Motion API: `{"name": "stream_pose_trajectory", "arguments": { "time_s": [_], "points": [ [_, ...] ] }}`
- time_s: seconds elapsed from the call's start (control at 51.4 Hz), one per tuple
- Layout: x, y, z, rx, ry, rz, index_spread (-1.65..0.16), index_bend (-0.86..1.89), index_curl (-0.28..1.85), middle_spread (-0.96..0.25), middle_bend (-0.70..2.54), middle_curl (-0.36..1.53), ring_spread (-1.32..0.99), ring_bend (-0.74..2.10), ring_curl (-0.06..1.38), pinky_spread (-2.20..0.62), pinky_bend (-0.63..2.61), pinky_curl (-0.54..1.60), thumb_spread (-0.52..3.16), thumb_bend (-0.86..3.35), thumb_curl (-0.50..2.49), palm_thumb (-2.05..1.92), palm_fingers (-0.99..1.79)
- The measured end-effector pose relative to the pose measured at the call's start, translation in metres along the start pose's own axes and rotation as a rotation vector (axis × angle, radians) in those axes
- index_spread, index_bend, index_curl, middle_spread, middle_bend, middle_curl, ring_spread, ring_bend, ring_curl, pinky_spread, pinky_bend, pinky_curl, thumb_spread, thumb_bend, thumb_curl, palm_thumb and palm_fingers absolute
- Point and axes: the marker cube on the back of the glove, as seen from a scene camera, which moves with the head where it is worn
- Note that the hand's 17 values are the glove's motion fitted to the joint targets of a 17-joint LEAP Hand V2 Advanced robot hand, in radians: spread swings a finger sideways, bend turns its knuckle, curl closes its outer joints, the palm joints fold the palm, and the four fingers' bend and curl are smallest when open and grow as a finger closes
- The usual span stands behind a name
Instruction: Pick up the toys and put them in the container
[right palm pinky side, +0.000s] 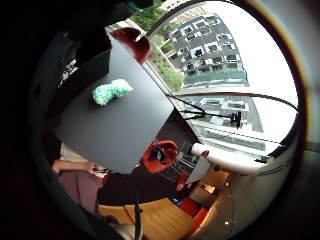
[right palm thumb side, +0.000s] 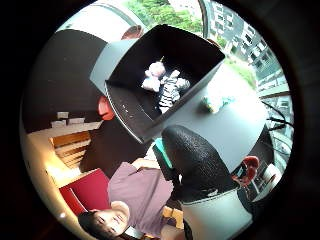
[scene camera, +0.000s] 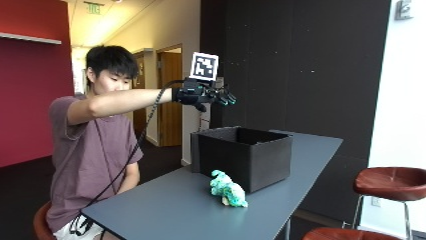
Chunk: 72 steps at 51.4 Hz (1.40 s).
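My gloved right hand (scene camera: 208, 95) is raised high above the near side of the open black box (scene camera: 243, 156), its fingers spread and holding nothing. The gloved thumb (right palm thumb side: 196, 156) shows in the thumb side palm view. Inside the box (right palm thumb side: 131, 109) lie a pink plush toy (right palm thumb side: 152, 77) and a black-and-white striped plush toy (right palm thumb side: 170, 91). A green plush toy (scene camera: 227, 189) sits on the grey table (scene camera: 160, 207) just in front of the box, apart from it; this green toy (right palm pinky side: 111, 91) also shows in the little finger side palm view.
The box stands near the middle of the long table. Red-brown stools (scene camera: 389, 182) stand off the table's far side, and another stool (right palm pinky side: 160, 156) shows beside the table's edge. A dark wall rises behind the table.
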Motion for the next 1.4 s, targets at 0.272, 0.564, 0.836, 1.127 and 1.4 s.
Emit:
{"name": "stream_pose_trajectory", "arguments": {
  "time_s": [0.272,0.564,0.836,1.127,1.4],
  "points": [
    [0.071,-0.019,0.093,-0.033,0.093,-0.03,-0.17,0.1,0.15,0.01,0.16,0.3,0.0,0.36,0.28,0.02,0.72,0.31,1.25,-0.03,0.29,-0.03,-0.18],
    [0.087,-0.076,0.257,-0.101,-0.03,-0.109,-0.2,0.12,0.18,-0.01,0.11,0.27,0.0,0.32,0.28,0.02,0.72,0.32,1.25,-0.03,0.28,-0.02,-0.21],
    [0.091,-0.111,0.309,0.011,-0.032,-0.112,-0.28,0.41,0.3,-0.12,0.19,0.24,0.0,0.1,0.2,0.03,0.83,0.35,1.21,-0.01,0.3,0.01,0.08],
    [0.084,-0.113,0.309,0.431,0.166,0.018,-0.29,0.76,0.48,-0.31,0.72,0.46,-0.3,0.56,0.31,-0.2,0.63,0.3,1.38,0.08,0.35,0.16,0.96],
    [0.073,-0.069,0.291,0.238,0.122,0.086,-0.25,1.0,0.69,-0.33,1.04,0.66,-0.39,1.0,0.53,-0.31,0.87,0.44,1.15,0.17,0.54,0.5,1.21]
  ]
}}
